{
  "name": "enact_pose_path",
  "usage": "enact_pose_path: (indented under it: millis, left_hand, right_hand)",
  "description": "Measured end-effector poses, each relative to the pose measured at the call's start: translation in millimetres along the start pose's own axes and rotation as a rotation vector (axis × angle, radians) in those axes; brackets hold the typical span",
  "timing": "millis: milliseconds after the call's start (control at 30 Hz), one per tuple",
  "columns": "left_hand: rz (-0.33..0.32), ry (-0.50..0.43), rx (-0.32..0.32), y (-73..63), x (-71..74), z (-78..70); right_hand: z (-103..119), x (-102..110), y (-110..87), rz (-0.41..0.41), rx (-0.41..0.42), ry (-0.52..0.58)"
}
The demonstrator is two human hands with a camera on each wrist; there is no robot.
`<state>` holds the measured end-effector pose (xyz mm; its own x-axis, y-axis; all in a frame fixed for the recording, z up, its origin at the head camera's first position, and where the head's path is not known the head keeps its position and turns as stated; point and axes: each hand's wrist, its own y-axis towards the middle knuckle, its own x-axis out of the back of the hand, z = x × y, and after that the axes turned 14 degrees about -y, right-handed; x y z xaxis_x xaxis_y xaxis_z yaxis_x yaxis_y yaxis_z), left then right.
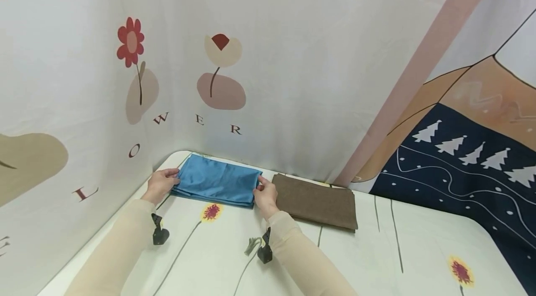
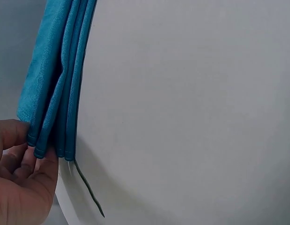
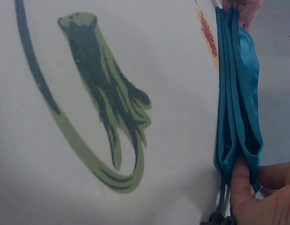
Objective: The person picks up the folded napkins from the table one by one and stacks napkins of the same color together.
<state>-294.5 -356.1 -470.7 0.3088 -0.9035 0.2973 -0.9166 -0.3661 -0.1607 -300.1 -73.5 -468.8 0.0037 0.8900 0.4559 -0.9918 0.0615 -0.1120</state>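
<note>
A folded blue cloth (image 1: 217, 179) with a glossy top lies at the far left of the table. At its left end my left hand (image 1: 160, 185) pinches the edge; the left wrist view shows the thumb and fingers of that hand (image 2: 25, 187) at the corner of the stacked layers (image 2: 48, 84). My right hand (image 1: 265, 197) pinches the right end. Seen in the right wrist view, the thumb of the right hand (image 3: 269, 201) presses into the folds of the cloth (image 3: 231, 98). A folded brown cloth (image 1: 316, 203) lies just right of my right hand.
The table has a white cover (image 1: 360, 259) printed with flowers and stems. Behind and left of it hangs a pale curtain (image 1: 293, 77) with flowers and letters. A dark blue panel with white trees (image 1: 456, 179) hangs at the right.
</note>
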Motion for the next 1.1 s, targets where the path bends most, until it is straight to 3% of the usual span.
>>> enact_pose_path:
  millis: [300,667,967,1100]
  left_hand:
    - [0.015,0.031,-0.041,-3.3,2.1,-1.9]
    - [0.006,0.080,-0.037,-5.6,2.3,-0.8]
    - [-0.013,0.102,-0.038,-5.2,0.4,0.8]
    - [-0.028,0.108,-0.044,-5.8,-0.9,0.1]
  right_hand:
    - [-0.6,-2.0,1.6,-0.032,-0.014,-0.013]
    - [-1.9,-3.6,3.2,-0.005,-0.053,0.087]
    - [-2.5,-4.5,2.2,-0.041,-0.010,-0.018]
    - [-1.5,-4.9,0.5,-0.016,-0.011,-0.023]
